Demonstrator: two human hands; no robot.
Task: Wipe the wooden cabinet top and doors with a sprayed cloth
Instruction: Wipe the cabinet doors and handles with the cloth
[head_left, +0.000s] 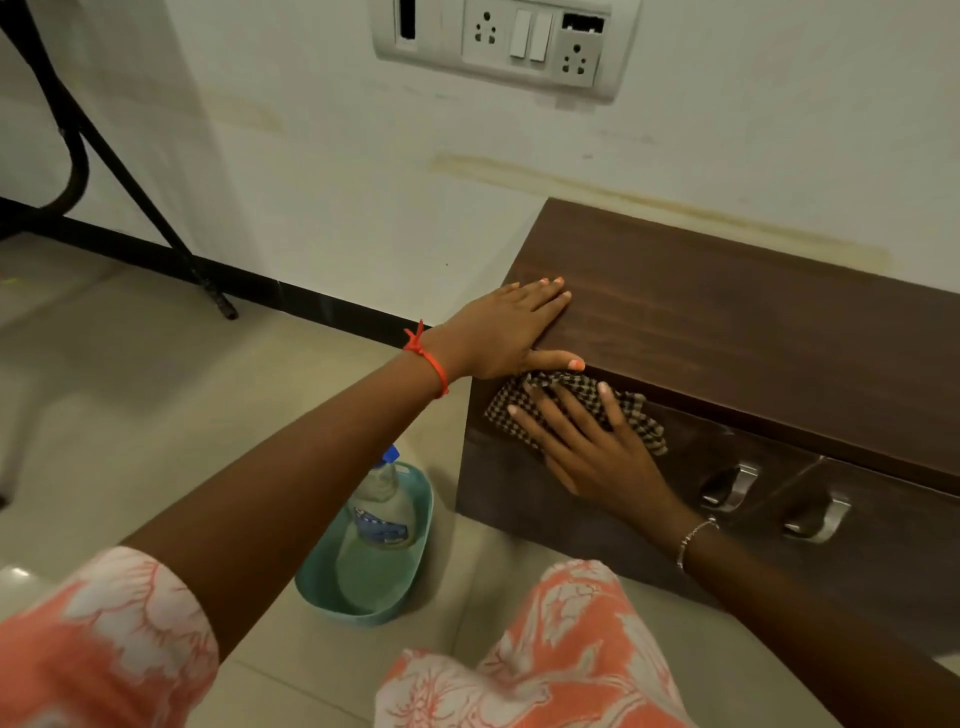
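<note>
The dark wooden cabinet (727, 312) stands low against the white wall, its top facing me. My left hand (506, 327) rests flat on the top's left corner, thumb hooked over the front edge. Below it, my right hand (587, 447) presses a brown-and-white checked cloth (641, 415) flat against the upper left of the left door (519, 499), fingers spread. A spray bottle (382, 499) with a blue cap lies in a teal basin (415, 582) on the floor to the cabinet's left.
Two metal door handles (727, 486) (815, 519) stick out to the right of the cloth. A switch and socket panel (498, 41) is on the wall above. A black stand's legs (130, 182) reach the tiled floor at the far left.
</note>
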